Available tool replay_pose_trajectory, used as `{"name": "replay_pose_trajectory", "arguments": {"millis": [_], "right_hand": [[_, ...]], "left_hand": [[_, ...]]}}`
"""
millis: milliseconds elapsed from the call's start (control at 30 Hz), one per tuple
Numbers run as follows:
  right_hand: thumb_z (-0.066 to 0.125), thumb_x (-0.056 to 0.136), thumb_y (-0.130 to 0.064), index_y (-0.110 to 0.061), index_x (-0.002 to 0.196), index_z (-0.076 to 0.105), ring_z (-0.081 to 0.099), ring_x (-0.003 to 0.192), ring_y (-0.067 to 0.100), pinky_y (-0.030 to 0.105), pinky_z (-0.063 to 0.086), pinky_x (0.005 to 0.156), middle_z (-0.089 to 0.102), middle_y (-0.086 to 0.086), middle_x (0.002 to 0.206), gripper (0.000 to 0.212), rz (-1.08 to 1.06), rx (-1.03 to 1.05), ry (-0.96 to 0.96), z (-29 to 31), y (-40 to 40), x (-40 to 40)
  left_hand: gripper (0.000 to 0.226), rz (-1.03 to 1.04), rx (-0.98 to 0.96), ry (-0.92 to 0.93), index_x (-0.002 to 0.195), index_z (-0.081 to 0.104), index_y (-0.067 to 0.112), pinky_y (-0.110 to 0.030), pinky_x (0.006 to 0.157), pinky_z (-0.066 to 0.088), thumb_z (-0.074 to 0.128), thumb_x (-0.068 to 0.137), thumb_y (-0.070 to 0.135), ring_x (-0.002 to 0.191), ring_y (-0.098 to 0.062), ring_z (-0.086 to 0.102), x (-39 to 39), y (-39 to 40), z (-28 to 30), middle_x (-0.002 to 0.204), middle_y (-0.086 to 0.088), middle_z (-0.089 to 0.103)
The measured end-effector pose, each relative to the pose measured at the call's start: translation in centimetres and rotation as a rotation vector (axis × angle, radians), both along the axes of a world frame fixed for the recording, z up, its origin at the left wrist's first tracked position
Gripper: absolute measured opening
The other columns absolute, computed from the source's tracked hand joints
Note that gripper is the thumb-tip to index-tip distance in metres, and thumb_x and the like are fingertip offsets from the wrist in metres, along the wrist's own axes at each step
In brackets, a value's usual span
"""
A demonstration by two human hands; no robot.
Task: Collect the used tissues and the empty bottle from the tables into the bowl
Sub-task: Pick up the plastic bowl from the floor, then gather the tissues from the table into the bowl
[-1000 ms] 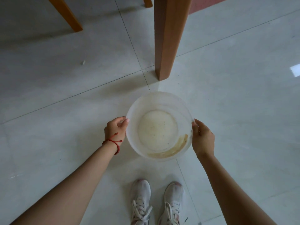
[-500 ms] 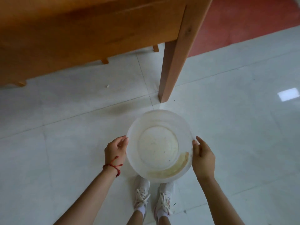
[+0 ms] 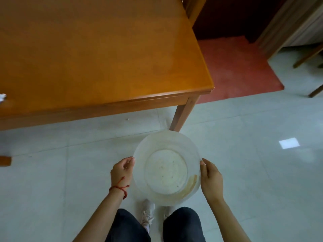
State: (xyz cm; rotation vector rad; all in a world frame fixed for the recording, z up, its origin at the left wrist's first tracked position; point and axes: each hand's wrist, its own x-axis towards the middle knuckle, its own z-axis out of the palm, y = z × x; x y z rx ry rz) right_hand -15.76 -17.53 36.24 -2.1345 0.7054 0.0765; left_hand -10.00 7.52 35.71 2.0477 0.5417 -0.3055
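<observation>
Both hands, left (image 3: 122,173) and right (image 3: 211,179), grip opposite rims of the translucent bowl (image 3: 139,154) above the floor. It holds only brown residue. A tissue (image 3: 2,97) lies on the wooden surface (image 3: 104,58).

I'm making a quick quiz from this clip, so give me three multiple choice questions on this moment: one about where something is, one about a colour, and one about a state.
1. Where is the bowl?
A. On the wooden table
B. Held above the floor, in front of the table's corner leg
C. On the red floor area

2. What colour is the cord on the left wrist?
A. Red
B. Blue
C. Green

3. What is inside the bowl?
A. A bottle
B. Tissues
C. Nothing but some brownish residue

Answers: B, both the left hand and right hand grip its rim over the tiles near the table; A, the wrist cord is red; C, only a stain shows near its base.
</observation>
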Motion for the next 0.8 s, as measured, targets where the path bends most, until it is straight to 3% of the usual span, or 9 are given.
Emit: {"name": "replay_pose_trajectory", "arguments": {"millis": [100,267,467,567,633,800], "right_hand": [[0.037,0.096,-0.031,-0.018,0.107,0.064,0.058,0.091,0.016,0.028,0.043,0.077,0.064,-0.002,0.098,0.032,0.089,-0.003,-0.022,2.5,0.2,0.7],[0.038,0.096,-0.025,-0.013,0.087,0.063,0.057,0.073,0.009,0.020,0.041,0.063,0.060,-0.011,0.073,0.030,0.224,0.010,-0.069,4.8,0.6,3.1],[0.038,0.096,-0.024,-0.018,0.090,0.064,0.056,0.070,0.004,0.011,0.036,0.060,0.062,-0.006,0.075,0.027,0.498,0.004,-0.118,6.5,2.9,6.1],[0.040,0.095,-0.021,-0.021,0.074,0.058,0.055,0.061,0.011,0.021,0.041,0.051,0.061,0.002,0.066,0.028,0.631,0.007,-0.148,7.4,5.2,7.1],[0.041,0.095,-0.020,-0.015,0.074,0.059,0.056,0.062,0.013,0.031,0.045,0.053,0.062,0.004,0.067,0.029,0.711,0.019,-0.164,8.1,7.1,7.3],[0.042,0.095,-0.018,-0.016,0.074,0.060,0.058,0.064,0.013,0.026,0.044,0.057,0.063,0.005,0.068,0.028,0.911,0.070,-0.205,9.1,13.1,6.8]], "left_hand": [[0.028,0.060,-0.011,-0.013,0.087,0.067,0.003,-0.034,0.076,0.047,0.053,0.089,0.028,0.071,-0.023,0.054,-0.7,0.9,2.5,0.068,-0.008,0.059],[0.026,0.178,-0.039,-0.055,0.098,0.068,0.007,-0.036,0.080,0.052,0.054,0.089,0.028,0.078,-0.028,0.063,-1.9,2.1,5.3,0.082,-0.010,0.067],[0.027,0.463,-0.048,-0.088,0.100,0.067,0.006,-0.039,0.080,0.053,0.055,0.088,0.027,0.076,-0.028,0.062,-6.0,3.5,7.8,0.082,-0.011,0.066],[0.025,0.612,-0.044,-0.099,0.097,0.068,0.005,-0.040,0.080,0.053,0.056,0.088,0.026,0.067,-0.027,0.059,-8.6,4.4,8.6,0.076,-0.012,0.066],[0.023,0.708,-0.067,-0.106,0.095,0.068,0.007,-0.042,0.081,0.054,0.057,0.088,0.025,0.066,-0.026,0.060,-10.4,5.4,9.1,0.074,-0.009,0.065],[0.022,0.903,-0.063,-0.125,0.096,0.070,0.008,-0.039,0.079,0.054,0.058,0.087,0.025,0.064,-0.024,0.061,-14.8,9.0,9.9,0.078,-0.007,0.066]]}}
